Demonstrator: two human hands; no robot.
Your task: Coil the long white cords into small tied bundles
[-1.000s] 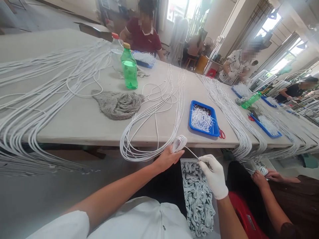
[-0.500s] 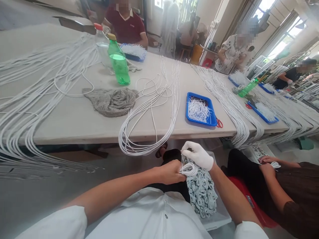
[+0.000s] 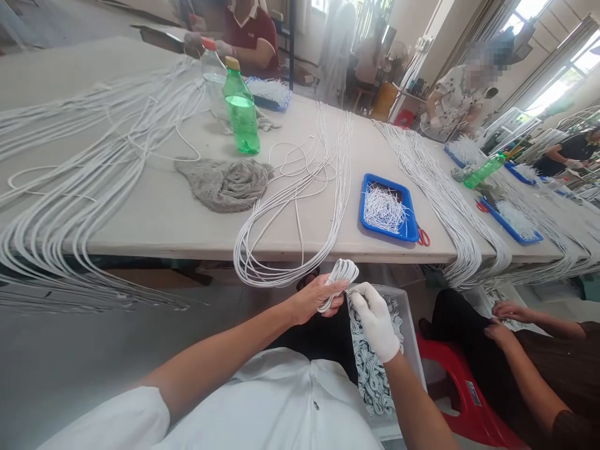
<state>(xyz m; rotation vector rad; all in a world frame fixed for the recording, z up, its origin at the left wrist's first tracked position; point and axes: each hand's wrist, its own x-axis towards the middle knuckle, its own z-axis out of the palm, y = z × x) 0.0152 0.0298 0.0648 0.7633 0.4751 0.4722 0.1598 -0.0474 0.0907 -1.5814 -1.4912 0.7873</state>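
Looking at a small coiled bundle of thin, round white cord (image 3: pixel 345 270), hanging in mid-air just near of the off-white tabletop (image 3: pixel 187 240) and beside the far-left corner of a translucent white plastic bin (image 3: pixel 410 331). Gripping around the middle with the bare left grip (image 3: pixel 319 300), leaving rounded loops poking out toward the far right. Pinching at the near-right side with the white-gloved right grip (image 3: pixel 372 319), apparently on a cord end, though struggling to make out the exact hold at this size.

Guessing pretty light here, tbh, and soft and bendy, with maybe a little spring in the loops. Not expecting anything fragile. Possibly being a tad slippery given the smooth-looking surface, so favouring a full wrap of the fingers over a fingertip pinch. Probably best grabbing at the gathered waist, not by the loops, to avoid fanning the coils out.

Also seeing similar folded white cord bundles (image 3: pixel 375 390) lying packed in the bin, plus long loose white cords (image 3: pixel 265 282) drooping over the tabletop's near edge, to the left.
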